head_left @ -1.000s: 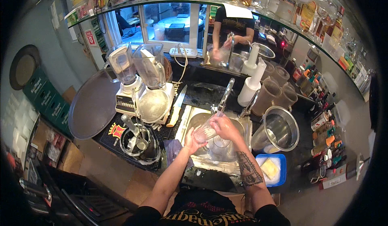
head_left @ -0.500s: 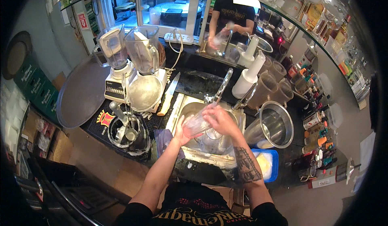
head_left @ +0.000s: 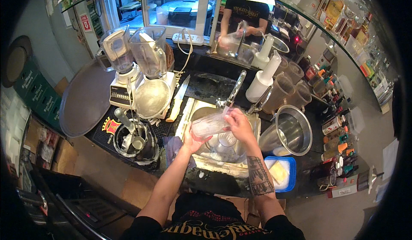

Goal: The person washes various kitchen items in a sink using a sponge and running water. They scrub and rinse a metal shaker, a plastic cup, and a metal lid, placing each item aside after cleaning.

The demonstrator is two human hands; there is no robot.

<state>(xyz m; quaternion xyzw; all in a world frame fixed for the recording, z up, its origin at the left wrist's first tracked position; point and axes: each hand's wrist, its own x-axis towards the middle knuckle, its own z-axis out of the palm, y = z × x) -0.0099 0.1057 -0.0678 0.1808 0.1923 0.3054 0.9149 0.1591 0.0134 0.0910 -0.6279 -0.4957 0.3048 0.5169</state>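
A clear drinking glass (head_left: 209, 125) lies tilted on its side above the sink (head_left: 245, 157), under the running tap (head_left: 237, 88). My left hand (head_left: 194, 142) wraps round its lower left part. At its right end, close below the spout, the fingers of my right hand (head_left: 240, 126) grip it. Beneath my hands another clear glass (head_left: 226, 140) stands in the basin, partly hidden, with wet suds around it.
Left of the sink are a knife (head_left: 179, 98), two blenders (head_left: 150, 53) and a black tub of bar tools (head_left: 136, 140). To the right stand a steel bucket (head_left: 296, 130), a blue tray with a yellow sponge (head_left: 280, 172) and several bottles. A glass shelf hangs above.
The glass has turned from a steep slant to nearly level, and its right end has come nearer the tap's stream. My right hand has shifted slightly right.
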